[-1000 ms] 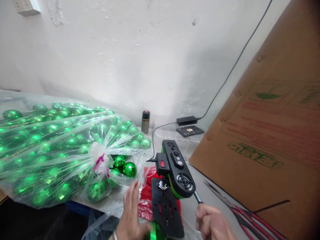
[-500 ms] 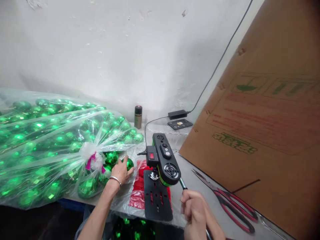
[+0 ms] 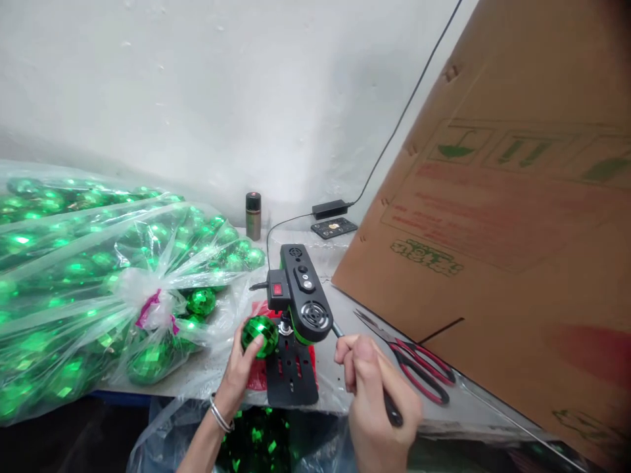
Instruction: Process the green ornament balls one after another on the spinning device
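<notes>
My left hand (image 3: 239, 362) is closed round a shiny green faceted bauble (image 3: 259, 336), thumb across its near side. The bauble is at the left edge of a small black machine (image 3: 306, 295) with a red switch, close to its metal tip; whether they touch I cannot tell. Under the machine's head lies its black slotted base plate (image 3: 292, 384). My right hand (image 3: 377, 394) is wrapped round a dark-handled rod (image 3: 392, 408), whose thin metal end reaches the machine's right side. The red plastic packet (image 3: 257, 376) lies partly beneath the plate.
A large clear bag (image 3: 89, 282) of green baubles fills the left. Red-and-black scissors (image 3: 419, 368) lie on the right, before a big cardboard box (image 3: 473, 249). Behind stand a spray can (image 3: 253, 217), a phone (image 3: 334, 228) and a power adapter (image 3: 330, 209). More baubles (image 3: 256, 437) show below the table edge.
My left hand has lifted the green bauble from beside the bag and brought it right to the machine. My right hand still grips the rod. The view has shifted a little.
</notes>
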`<state>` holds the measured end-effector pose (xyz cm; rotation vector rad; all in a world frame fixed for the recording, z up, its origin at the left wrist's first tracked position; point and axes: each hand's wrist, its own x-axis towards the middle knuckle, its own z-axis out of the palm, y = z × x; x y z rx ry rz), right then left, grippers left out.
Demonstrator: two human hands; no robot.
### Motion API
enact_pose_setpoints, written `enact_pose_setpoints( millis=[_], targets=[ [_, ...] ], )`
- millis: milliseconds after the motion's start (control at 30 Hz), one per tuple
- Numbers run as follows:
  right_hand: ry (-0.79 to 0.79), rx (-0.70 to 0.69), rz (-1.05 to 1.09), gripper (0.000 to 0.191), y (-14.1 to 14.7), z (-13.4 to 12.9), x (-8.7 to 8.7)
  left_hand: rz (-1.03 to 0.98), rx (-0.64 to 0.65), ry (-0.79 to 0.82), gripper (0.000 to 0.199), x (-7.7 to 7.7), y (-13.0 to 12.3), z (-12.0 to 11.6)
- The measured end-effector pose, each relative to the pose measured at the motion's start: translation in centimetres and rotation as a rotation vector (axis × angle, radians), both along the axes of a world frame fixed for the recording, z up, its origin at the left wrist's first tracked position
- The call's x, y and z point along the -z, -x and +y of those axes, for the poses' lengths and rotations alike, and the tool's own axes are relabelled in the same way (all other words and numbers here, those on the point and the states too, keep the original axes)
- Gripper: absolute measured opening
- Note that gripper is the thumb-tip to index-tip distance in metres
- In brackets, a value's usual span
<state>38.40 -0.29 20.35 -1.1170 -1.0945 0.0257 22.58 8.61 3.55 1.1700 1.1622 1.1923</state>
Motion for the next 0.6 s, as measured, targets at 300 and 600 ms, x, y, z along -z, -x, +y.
enact_pose_setpoints(
  millis=[300, 600],
  targets=[
    [-0.016, 0.002, 0.002, 0.061, 0.2, -0.2, 0.6, 0.342, 0.085, -0.173, 0.082, 4.0, -2.4, -2.9],
    [0.003, -0.02, -0.009, 0.053, 0.0, -0.7, 1.4, 0.506, 0.045, -0.433, 0.072, 6.1, -4.6, -4.4]
  ],
)
